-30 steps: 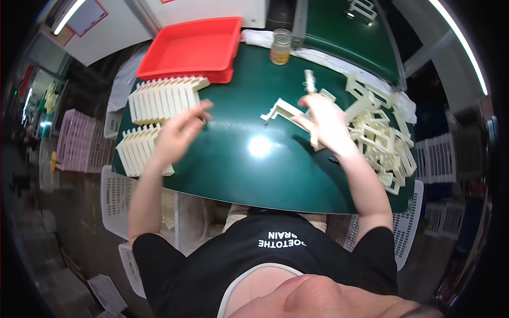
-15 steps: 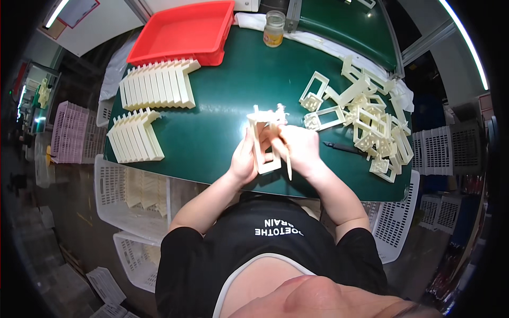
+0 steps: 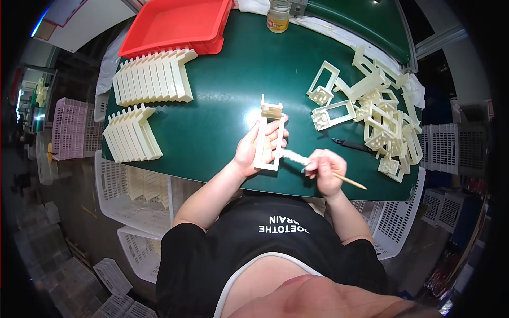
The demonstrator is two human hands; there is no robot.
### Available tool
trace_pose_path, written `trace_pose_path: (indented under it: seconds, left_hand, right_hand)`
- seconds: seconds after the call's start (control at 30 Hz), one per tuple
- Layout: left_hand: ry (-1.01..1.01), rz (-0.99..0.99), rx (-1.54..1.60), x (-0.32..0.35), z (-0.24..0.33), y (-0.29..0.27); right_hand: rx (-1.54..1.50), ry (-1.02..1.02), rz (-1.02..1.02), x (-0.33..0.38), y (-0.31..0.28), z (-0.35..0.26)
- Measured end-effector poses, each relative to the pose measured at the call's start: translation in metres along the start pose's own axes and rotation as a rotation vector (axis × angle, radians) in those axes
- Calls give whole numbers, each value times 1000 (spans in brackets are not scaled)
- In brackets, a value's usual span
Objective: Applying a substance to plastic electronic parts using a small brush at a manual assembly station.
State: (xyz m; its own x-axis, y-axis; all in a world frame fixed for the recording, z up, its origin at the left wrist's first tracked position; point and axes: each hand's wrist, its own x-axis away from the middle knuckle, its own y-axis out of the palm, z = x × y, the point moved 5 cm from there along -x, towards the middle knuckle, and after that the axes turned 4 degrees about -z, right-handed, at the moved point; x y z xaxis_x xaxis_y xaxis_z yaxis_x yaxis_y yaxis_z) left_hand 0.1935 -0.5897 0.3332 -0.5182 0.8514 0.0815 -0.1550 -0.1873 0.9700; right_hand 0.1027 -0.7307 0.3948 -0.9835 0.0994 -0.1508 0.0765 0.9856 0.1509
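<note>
My left hand [image 3: 253,149] grips a cream plastic frame part [image 3: 269,139], held upright over the near edge of the green table [image 3: 228,95]. My right hand [image 3: 324,170] holds a thin brush with a wooden handle [image 3: 347,180]; its white bristled end [image 3: 293,156] touches the frame's right side. A heap of the same cream frame parts [image 3: 379,119] lies on the table to the right, beyond my right hand.
Two rows of stacked cream parts [image 3: 152,80] [image 3: 131,134] stand at the left of the table. A red tray [image 3: 175,24] and a small jar [image 3: 279,17] sit at the far edge. A black tool [image 3: 350,144] lies near the heap. White baskets [image 3: 132,201] stand below the table.
The hands went from reaching apart over the table to holding one frame together at the near edge. Now my right hand has drawn back to the right and holds the brush against the frame.
</note>
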Motion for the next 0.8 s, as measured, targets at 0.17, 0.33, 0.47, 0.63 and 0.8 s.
trace_pose_path:
  seconds: [0.17,0.33,0.47,0.63,0.8]
  left_hand:
    - [-33,-11,44,0,-1,2]
    - [-43,48,24,-2,1,9]
    - [-38,-78,143,3,-2,-3]
    - [-59,94,27,1,-2,9]
    - [-53,-13,120,2,-1,2]
  right_hand:
    - [83,229,-255,-8,42,25]
    - [395,-93,-123,-40,30,29]
    - [375,75,-457,-26,52,11]
    - [360,51,-144,-44,26,18]
    - [451,-212,-386,-21,45,13]
